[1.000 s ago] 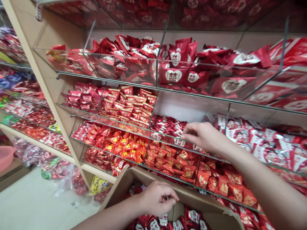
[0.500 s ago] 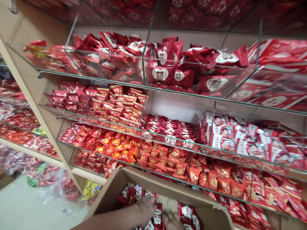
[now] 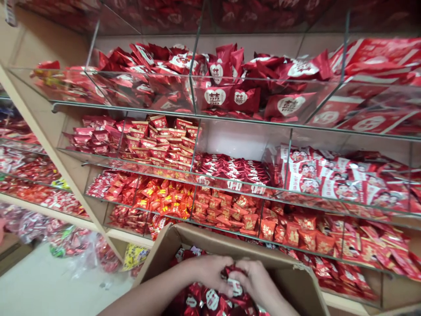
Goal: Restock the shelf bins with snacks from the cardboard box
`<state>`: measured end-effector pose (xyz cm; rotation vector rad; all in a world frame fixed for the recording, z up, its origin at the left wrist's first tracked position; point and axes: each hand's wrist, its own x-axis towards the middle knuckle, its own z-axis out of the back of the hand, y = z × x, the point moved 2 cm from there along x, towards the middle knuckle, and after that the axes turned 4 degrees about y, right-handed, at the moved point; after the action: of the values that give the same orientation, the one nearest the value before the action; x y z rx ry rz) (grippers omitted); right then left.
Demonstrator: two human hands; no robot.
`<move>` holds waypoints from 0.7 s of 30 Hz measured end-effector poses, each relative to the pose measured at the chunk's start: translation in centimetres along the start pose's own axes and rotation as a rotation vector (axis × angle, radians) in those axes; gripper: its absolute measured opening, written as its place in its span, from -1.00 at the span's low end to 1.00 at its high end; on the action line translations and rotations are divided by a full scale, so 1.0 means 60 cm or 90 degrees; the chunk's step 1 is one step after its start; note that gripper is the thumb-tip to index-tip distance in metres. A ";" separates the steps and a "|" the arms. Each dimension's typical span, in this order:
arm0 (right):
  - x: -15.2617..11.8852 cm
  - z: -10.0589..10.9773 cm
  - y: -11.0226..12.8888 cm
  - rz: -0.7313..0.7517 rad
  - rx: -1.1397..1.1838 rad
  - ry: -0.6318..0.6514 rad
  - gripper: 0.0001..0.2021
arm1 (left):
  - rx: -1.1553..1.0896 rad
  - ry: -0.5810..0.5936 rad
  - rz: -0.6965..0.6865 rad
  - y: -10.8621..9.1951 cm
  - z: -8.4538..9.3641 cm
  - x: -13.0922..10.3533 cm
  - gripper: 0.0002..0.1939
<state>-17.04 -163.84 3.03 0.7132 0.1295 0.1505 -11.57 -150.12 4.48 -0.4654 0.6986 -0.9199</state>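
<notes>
A cardboard box [image 3: 210, 245] stands at the bottom of the view, with many dark red candy packets [image 3: 210, 300] bearing white labels inside it. Above this heap, my left hand [image 3: 212, 273] and my right hand [image 3: 258, 281] are close together. Their fingers curl around a small red candy packet [image 3: 235, 287] with a white label, from either side. Whether more packets are under the fingers is hidden. Behind the box, a row of similar dark red packets [image 3: 235, 169] fills a clear compartment of the shelf.
Clear shelf dividers [image 3: 194, 79] split the rack into bins of red and orange packets. Larger heart-labelled bags [image 3: 215, 96] lie on the upper shelf. A yellow bag [image 3: 134, 256] sits left of the box, near bagged sweets [image 3: 70, 243] on the floor.
My hands have risen from inside the box and come together around a packet. The view has shifted slightly, and more of the heap shows beneath my hands.
</notes>
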 end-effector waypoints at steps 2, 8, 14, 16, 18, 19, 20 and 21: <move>-0.010 0.026 0.015 0.012 0.161 -0.073 -0.73 | -0.159 -0.062 -0.077 -0.010 0.008 -0.004 -0.57; -0.039 0.047 0.042 0.011 0.516 -0.134 -0.77 | -0.559 -0.187 -0.141 -0.051 0.015 -0.010 -0.60; -0.039 0.061 0.033 0.018 0.613 -0.166 -0.71 | -0.700 -0.235 -0.132 -0.067 0.019 -0.007 -0.56; -0.039 0.064 0.028 0.018 0.630 -0.187 -0.73 | -0.721 -0.220 -0.132 -0.065 0.018 -0.006 -0.57; -0.040 0.064 0.025 0.018 0.635 -0.196 -0.76 | -0.727 -0.210 -0.136 -0.064 0.019 -0.007 -0.58; -0.041 0.063 0.025 0.018 0.633 -0.198 -0.77 | -0.722 -0.206 -0.137 -0.064 0.020 -0.008 -0.59; -0.042 0.062 0.025 0.018 0.626 -0.201 -0.78 | -0.710 -0.200 -0.137 -0.065 0.022 -0.010 -0.60; -0.043 0.061 0.025 0.018 0.615 -0.202 -0.78 | -0.687 -0.196 -0.137 -0.065 0.024 -0.012 -0.61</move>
<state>-19.09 -165.53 6.91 1.6905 -0.1290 -0.0120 -13.01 -151.51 8.21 -1.6246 0.8311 -0.5767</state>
